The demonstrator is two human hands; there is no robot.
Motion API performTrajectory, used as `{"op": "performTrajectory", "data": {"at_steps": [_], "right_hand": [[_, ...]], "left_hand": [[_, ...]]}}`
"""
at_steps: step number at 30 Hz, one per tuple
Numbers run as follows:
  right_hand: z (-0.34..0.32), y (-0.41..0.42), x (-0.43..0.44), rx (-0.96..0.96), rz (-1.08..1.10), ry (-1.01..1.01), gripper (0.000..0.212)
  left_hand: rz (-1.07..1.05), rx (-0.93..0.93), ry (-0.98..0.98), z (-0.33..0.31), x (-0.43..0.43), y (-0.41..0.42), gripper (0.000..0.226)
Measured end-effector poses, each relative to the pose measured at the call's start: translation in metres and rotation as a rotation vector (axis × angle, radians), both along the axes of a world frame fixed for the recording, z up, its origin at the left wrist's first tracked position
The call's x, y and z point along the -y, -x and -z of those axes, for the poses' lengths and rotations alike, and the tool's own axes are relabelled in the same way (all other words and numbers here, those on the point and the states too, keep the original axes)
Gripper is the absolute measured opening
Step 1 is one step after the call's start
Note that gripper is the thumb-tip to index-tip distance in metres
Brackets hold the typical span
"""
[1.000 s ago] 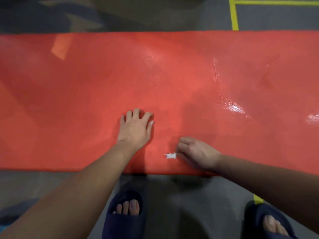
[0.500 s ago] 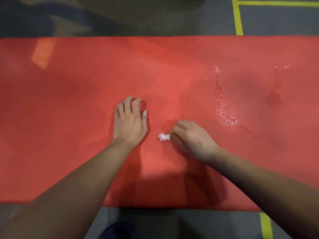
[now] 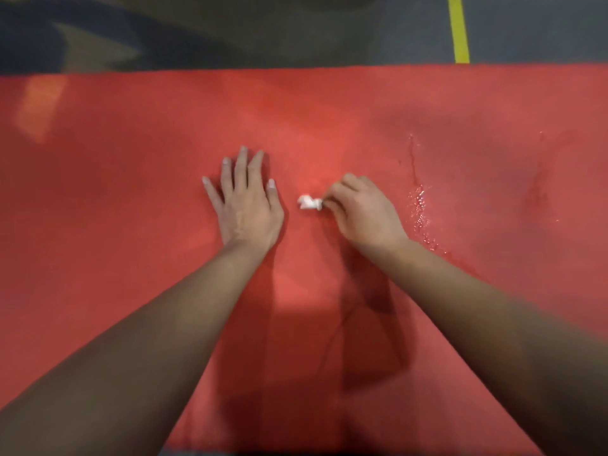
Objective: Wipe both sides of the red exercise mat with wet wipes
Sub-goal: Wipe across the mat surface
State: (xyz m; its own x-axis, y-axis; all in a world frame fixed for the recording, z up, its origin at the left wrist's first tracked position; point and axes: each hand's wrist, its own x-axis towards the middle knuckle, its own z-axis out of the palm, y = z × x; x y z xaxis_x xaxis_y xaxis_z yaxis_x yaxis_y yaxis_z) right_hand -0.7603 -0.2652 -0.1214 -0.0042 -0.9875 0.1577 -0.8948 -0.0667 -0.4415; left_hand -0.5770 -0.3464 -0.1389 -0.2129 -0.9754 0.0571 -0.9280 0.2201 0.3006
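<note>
The red exercise mat [image 3: 131, 199] lies flat on the floor and fills most of the view. My left hand [image 3: 245, 205] rests flat on it near the middle, fingers straight and spread. Just to its right, my right hand [image 3: 362, 212] pinches a small crumpled white wet wipe [image 3: 309, 203] against the mat, with the wipe sticking out to the left of the fingers. A shiny wet streak [image 3: 419, 205] runs down the mat right of my right hand.
Dark grey floor [image 3: 296, 31] lies beyond the mat's far edge. A yellow floor line [image 3: 459, 28] runs away from the mat at the upper right. My shadow darkens the near part of the mat.
Both hands have slid away from the mat's near edge toward its middle, the right one carrying the wipe. My left fingers have straightened out flat. My feet have dropped out of view.
</note>
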Motion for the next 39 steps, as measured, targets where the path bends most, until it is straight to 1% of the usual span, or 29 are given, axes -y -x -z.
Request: {"op": "performTrajectory", "data": {"at_steps": [2, 3, 6, 8, 9, 12, 14, 16, 17, 19, 20, 21, 23, 24, 27, 29, 31, 33, 36, 38, 39], "right_hand": [[0.001, 0.001, 0.013, 0.042, 0.059, 0.003, 0.012], [0.000, 0.000, 0.011, 0.044, 0.035, 0.014, 0.011], [0.001, -0.003, -0.008, 0.038, -0.132, 0.012, 0.013], [0.004, 0.002, 0.003, -0.007, -0.159, 0.032, 0.015], [0.005, 0.006, 0.016, -0.014, -0.117, 0.058, 0.015], [0.006, 0.018, 0.058, 0.051, 0.135, 0.102, 0.013], [0.006, 0.015, 0.072, 0.082, 0.165, 0.083, 0.012], [0.009, 0.010, 0.068, 0.082, 0.112, 0.064, 0.013], [0.008, 0.011, 0.065, 0.050, 0.071, 0.063, 0.012], [0.006, 0.021, 0.077, -0.115, 0.015, 0.109, 0.009], [0.006, 0.027, 0.091, -0.183, 0.039, 0.123, 0.009], [0.004, 0.034, 0.108, -0.200, 0.108, 0.125, 0.009], [0.002, 0.046, 0.130, -0.155, 0.239, 0.095, 0.012], [0.003, 0.047, 0.132, -0.132, 0.242, 0.100, 0.012], [0.006, 0.037, 0.113, -0.079, 0.116, 0.125, 0.011], [0.005, 0.039, 0.127, -0.127, 0.073, 0.137, 0.013], [0.006, 0.046, 0.164, -0.168, 0.154, 0.146, 0.014], [0.004, 0.056, 0.201, -0.166, 0.281, 0.128, 0.014], [0.010, 0.060, 0.215, -0.052, 0.355, 0.132, 0.017], [0.016, 0.054, 0.199, 0.011, 0.338, 0.163, 0.016], [0.017, 0.051, 0.190, 0.033, 0.291, 0.167, 0.016]], "left_hand": [[0.029, 0.075, -0.022, 0.003, 0.010, 0.002, 0.055], [0.042, 0.097, -0.030, 0.004, 0.012, 0.002, 0.056], [0.046, 0.117, -0.027, 0.006, 0.011, 0.001, 0.060], [0.040, 0.137, -0.033, 0.008, 0.014, 0.001, 0.061], [0.037, 0.140, -0.033, 0.009, 0.014, 0.001, 0.061], [0.025, 0.145, -0.012, 0.008, 0.013, 0.005, 0.061], [0.014, 0.141, -0.025, 0.008, 0.015, 0.005, 0.061], [0.012, 0.132, -0.030, 0.009, 0.014, 0.005, 0.060], [0.017, 0.133, -0.030, 0.010, 0.014, 0.005, 0.060], [0.014, 0.135, -0.024, 0.011, 0.016, 0.005, 0.060], [0.006, 0.128, -0.018, 0.012, 0.017, 0.005, 0.061], [0.000, 0.125, -0.017, 0.013, 0.017, 0.005, 0.061], [0.008, 0.124, -0.016, 0.013, 0.016, 0.005, 0.062], [0.008, 0.118, -0.011, 0.013, 0.016, 0.005, 0.062], [0.007, 0.116, 0.007, 0.013, 0.018, 0.005, 0.063], [0.002, 0.131, 0.003, 0.013, 0.019, 0.006, 0.063], [0.006, 0.142, 0.003, 0.013, 0.019, 0.006, 0.063], [0.009, 0.155, 0.011, 0.013, 0.019, 0.005, 0.063], [0.003, 0.148, 0.018, 0.013, 0.020, 0.005, 0.062], [0.008, 0.141, 0.021, 0.013, 0.021, 0.005, 0.062], [0.009, 0.142, 0.021, 0.013, 0.021, 0.005, 0.062]]}}
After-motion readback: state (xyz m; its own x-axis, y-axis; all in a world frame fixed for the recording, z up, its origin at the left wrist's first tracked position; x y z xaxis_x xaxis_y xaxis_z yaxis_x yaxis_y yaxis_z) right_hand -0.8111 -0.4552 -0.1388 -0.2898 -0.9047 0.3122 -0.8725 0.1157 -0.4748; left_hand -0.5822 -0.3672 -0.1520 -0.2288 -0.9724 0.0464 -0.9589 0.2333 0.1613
